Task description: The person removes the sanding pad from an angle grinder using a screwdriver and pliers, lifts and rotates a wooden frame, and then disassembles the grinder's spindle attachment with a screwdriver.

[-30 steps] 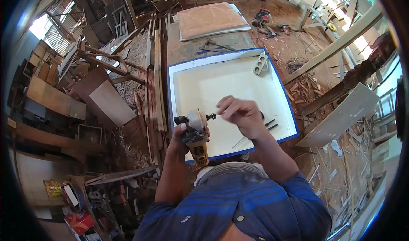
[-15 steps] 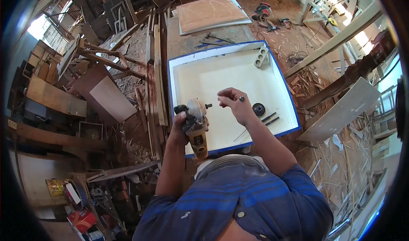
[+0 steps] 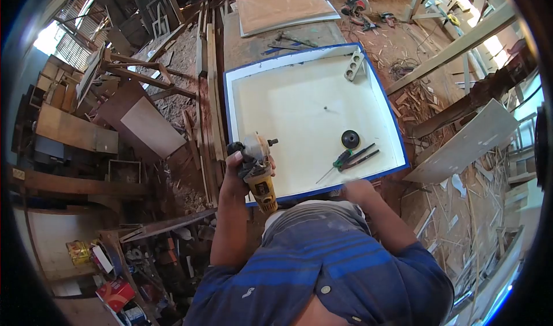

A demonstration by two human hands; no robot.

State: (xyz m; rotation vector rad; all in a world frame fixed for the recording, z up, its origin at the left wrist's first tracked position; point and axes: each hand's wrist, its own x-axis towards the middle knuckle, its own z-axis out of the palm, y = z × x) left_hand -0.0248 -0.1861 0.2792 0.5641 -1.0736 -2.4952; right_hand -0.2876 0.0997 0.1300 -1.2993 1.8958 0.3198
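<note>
My left hand (image 3: 235, 173) grips a yellow angle grinder (image 3: 263, 190). The grinder stands roughly upright over the left front of a white tray-like panel with blue edges (image 3: 276, 104); its bare spindle (image 3: 273, 142) points right. My right hand (image 3: 360, 193) is low at the panel's front edge, close to my waist, its fingers blurred and partly hidden. Near it on the panel lie a green-handled screwdriver (image 3: 342, 157), a dark slim tool (image 3: 362, 160) and a round black disc (image 3: 350, 138). A tiny dark piece (image 3: 325, 108) shows against the white floor.
A block with round holes (image 3: 353, 66) rests in the panel's far right corner. Behind lie a hammer (image 3: 296, 39) and a brown board (image 3: 288, 8). Long timbers (image 3: 210, 95) run along the left. A red power tool (image 3: 357, 3) and wood scraps lie on the floor.
My right hand has moved from beside the grinder spindle down toward my waist, uncovering the screwdriver handle. The tiny dark piece now shows on the white panel. The grinder has shifted slightly left.
</note>
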